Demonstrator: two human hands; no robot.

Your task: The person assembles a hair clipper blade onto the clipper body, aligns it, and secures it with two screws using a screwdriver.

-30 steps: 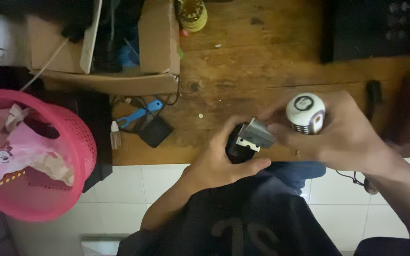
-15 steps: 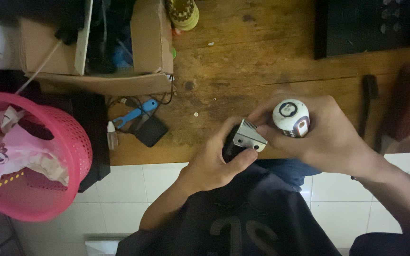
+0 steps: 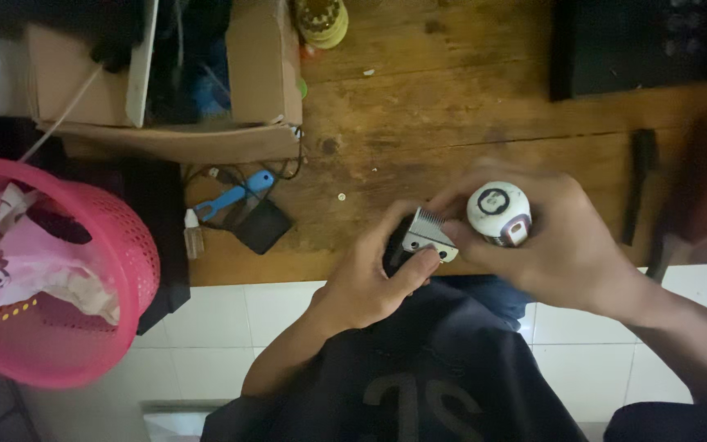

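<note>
Dark printed shirt (bare forearms)

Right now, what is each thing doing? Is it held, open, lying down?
Left hand: gripping the hair clipper.
Right hand: closed around the spray can.
Hair clipper: held, blade up.
Spray can: held, white cap on.
Cardboard box: open, stuffed.
Pink basket: full.
Blue brush: lying flat on the wooden table.

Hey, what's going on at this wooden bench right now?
A person sits at a wooden bench. The left hand holds a black hair clipper, thumb on its toothed metal blade. The right hand grips a small white bottle right beside the blade. A pink basket stands off to the left.
</note>
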